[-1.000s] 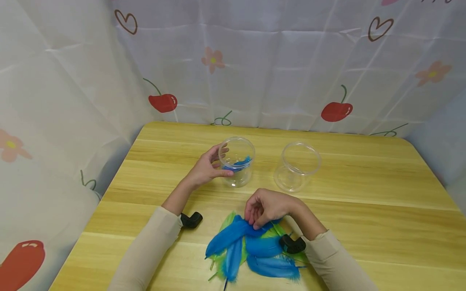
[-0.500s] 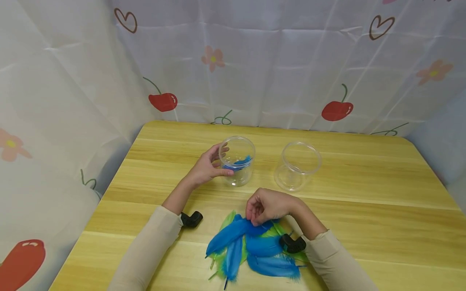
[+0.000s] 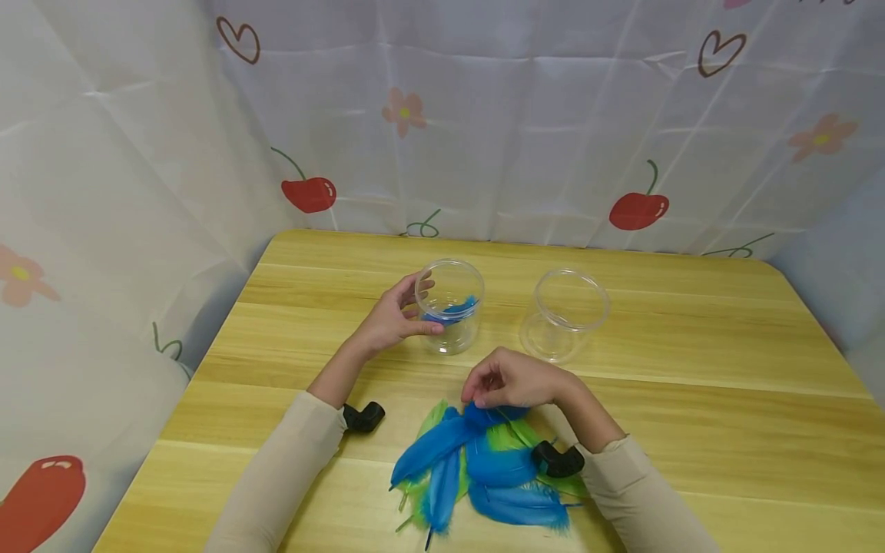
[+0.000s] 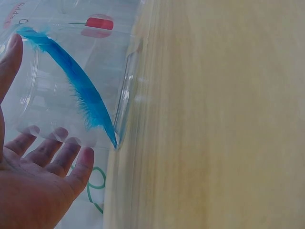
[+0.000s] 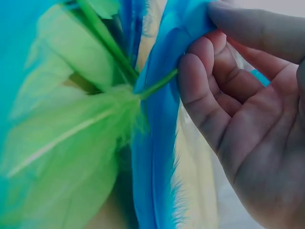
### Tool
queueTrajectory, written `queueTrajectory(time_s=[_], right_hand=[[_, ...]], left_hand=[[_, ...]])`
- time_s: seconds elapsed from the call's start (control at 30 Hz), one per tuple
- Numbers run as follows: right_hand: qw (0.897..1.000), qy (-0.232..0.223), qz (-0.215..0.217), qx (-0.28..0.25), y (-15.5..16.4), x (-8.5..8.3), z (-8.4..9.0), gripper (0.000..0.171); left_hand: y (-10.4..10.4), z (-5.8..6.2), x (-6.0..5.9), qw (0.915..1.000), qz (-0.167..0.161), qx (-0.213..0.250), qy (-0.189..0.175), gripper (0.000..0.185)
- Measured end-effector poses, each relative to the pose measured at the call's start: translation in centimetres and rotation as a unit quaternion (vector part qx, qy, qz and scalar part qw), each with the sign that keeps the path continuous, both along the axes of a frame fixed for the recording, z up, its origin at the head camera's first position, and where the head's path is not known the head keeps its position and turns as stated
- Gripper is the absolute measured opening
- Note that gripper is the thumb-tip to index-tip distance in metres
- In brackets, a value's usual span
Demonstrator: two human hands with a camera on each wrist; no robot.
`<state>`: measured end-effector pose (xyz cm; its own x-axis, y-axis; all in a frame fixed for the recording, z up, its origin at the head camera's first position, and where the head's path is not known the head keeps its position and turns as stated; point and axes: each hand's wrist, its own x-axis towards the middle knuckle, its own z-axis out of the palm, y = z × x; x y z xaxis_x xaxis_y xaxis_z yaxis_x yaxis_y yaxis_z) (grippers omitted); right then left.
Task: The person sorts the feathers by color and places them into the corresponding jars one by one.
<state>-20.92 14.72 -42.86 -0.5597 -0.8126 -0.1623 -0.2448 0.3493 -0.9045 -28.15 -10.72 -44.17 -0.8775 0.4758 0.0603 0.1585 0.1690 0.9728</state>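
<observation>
My left hand (image 3: 390, 321) holds a clear plastic jar (image 3: 451, 342) from its left side, thumb in front and fingers behind. Inside that jar a blue feather (image 4: 78, 78) leans at a slant. With thumb and fingertips my right hand (image 3: 515, 380) pinches a blue feather (image 5: 159, 143) at the top of a pile of feathers. More blue feathers (image 3: 501, 468) and green feathers (image 5: 71, 138) lie spread on the table below it. One green quill tip reaches up to a right fingertip in the right wrist view.
A second clear jar (image 3: 563, 338) stands to the right of the first, with nothing seen inside. Black wrist devices (image 3: 364, 417) stick out from both sleeves. Behind the wooden table (image 3: 726, 361) hangs a white curtain (image 3: 512, 138) printed with cherries.
My right hand has risen a little and drawn back from the body, lifting the end of the blue feather off the pile. The left hand and both jars stay where they were.
</observation>
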Motion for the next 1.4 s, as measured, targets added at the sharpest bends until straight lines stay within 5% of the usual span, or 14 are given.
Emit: queueTrajectory(time_s=[0.37,0.77,1.13,1.4], right_hand=[[0.993,0.035,-0.115,-0.012,0.6,-0.4,0.7,0.012],[0.981,0.046,-0.191,-0.015,1.0,-0.3,1.5,0.015],[0.958,0.092,-0.268,-0.038,1.6,-0.1,2.9,0.013],[0.925,0.121,-0.348,-0.087,2.0,0.0,3.6,0.011]], left_hand=[[0.1,0.1,0.1,1.0,0.0,0.001,-0.002,0.089],[0.1,0.1,0.1,1.0,0.0,-0.002,-0.002,0.089],[0.1,0.0,0.1,1.0,-0.002,-0.002,-0.006,0.089],[0.0,0.0,0.2,1.0,0.0,-0.004,0.0,0.091]])
